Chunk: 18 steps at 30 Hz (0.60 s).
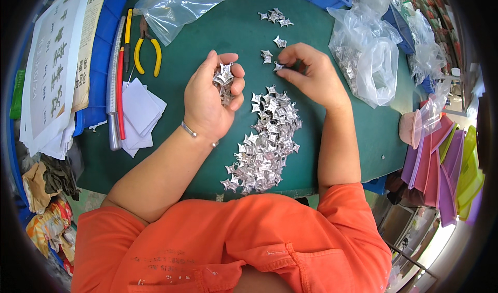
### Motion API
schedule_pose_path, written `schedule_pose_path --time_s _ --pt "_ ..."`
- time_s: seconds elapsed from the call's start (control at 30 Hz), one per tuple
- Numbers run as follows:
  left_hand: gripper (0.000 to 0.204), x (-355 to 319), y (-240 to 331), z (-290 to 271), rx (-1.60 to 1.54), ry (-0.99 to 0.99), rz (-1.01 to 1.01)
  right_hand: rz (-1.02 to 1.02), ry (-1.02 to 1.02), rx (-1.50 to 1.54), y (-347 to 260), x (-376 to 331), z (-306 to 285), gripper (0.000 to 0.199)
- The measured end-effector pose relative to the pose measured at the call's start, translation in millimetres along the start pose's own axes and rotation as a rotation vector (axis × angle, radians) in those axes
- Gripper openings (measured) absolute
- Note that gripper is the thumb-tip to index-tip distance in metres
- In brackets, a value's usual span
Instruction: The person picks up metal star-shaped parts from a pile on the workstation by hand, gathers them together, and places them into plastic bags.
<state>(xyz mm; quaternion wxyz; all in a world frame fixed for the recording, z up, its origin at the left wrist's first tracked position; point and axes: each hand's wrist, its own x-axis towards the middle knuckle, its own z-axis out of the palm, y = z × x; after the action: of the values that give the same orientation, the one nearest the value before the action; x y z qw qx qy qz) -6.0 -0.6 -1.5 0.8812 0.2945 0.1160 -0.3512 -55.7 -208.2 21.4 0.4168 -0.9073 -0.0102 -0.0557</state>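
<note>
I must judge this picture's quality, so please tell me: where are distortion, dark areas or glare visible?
In the head view, the corners go black and the paper sheet at left looks bowed; glare streaks the plastic bag at top; the metal pieces shine, their fine details hard to tell.

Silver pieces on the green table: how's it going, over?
Left hand cupped around silver pieces. Right hand at another piece. Loose pile between forearms. Pliers off left, clear of hands.

Left hand: fingers curled inward, thumb raised. Right hand, to its right: thumb and forefinger opposed; forearm behind.
</note>
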Motion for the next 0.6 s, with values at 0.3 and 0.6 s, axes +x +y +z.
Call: schedule_pose_path --time_s 0.3,0.6 --pt "0.03 0.4 0.1 0.4 -0.011 0.002 -0.006 0.052 -0.003 -0.048 0.9 -2.3 -3.2 0.013" --pt "0.03 0.4 -0.9 0.3 0.001 -0.009 -0.005 -0.13 0.181 0.079 -8.6 6.3 18.0 0.01"
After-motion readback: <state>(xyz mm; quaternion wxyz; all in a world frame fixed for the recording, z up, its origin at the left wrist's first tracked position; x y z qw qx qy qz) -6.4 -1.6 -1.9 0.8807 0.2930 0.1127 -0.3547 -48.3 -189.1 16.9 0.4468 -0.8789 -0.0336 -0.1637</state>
